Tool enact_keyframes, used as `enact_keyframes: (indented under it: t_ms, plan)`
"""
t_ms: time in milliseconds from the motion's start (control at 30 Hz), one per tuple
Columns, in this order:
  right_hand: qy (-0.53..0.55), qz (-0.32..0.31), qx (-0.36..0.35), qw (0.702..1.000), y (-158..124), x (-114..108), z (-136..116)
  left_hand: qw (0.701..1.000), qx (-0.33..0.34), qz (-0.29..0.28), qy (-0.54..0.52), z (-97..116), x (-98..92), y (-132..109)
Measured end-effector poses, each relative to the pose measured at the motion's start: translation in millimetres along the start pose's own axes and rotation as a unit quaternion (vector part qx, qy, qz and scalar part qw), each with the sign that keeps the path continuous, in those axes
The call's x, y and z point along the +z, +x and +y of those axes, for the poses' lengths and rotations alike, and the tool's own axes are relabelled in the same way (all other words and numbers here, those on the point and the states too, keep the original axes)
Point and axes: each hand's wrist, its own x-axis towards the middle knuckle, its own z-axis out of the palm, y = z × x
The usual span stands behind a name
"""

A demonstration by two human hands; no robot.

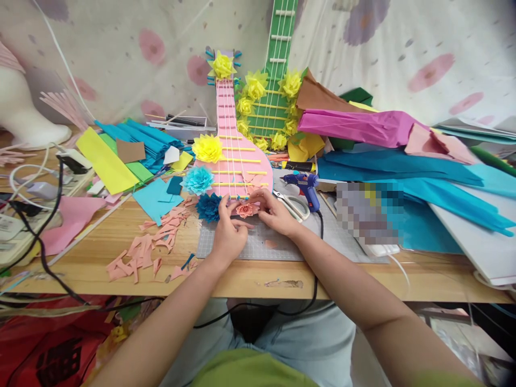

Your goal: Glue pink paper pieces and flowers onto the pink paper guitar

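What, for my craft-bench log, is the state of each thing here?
Left hand: pinching the paper flower.
Right hand: pinching it too.
Paper flower: held at the pink guitar's bottom edge.
Pink guitar: strung, headstock pointing away.
Glue gun: lying unheld, cord attached.
Scissors: lying unheld on the mat.

A bare strip of grey gridded cutting mat [262, 248] is lying open along its near edge, and bare wooden tabletop [423, 278] is stretching free to the right. Salmon-pink paper scraps [149, 244] are crowding the left side. White-handled scissors [293, 205], a blue glue gun [303, 185] and its black cable [321, 236] are blocking the right; the pink cardboard guitar [237, 156] is closing off the far side.
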Motion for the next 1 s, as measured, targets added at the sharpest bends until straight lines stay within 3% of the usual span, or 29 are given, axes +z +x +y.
enact_keyframes:
  t_ms: [533, 667, 733, 833, 933, 1000]
  plan:
    - [0.011, 0.006, 0.006, 1.0, -1.5, 1.0, -6.0, 0.999, 0.001, 0.025, 0.044, 0.4, -2.2, 4.2]
    - [0.012, 0.024, -0.005, 1.0, -2.2, 1.0, -5.5, 0.998, 0.045, 0.035, 0.011, 2.9, -5.0, 3.3]
    - [0.005, 0.062, -0.006, 0.998, -1.6, -0.2, -5.2, 0.994, 0.086, 0.065, -0.018, 7.1, -9.1, 3.6]
    - [-0.015, 0.152, 0.011, 0.988, 0.8, -2.1, -2.5, 0.976, 0.142, 0.161, -0.041, 16.5, -20.3, 7.5]
    - [-0.017, 0.237, 0.034, 0.971, 4.7, -2.1, 3.2, 0.952, 0.186, 0.242, -0.039, 27.7, -38.0, 18.5]
    - [0.025, 0.257, 0.057, 0.964, 7.7, -1.5, 7.4, 0.938, 0.208, 0.276, -0.038, 35.3, -52.6, 30.5]
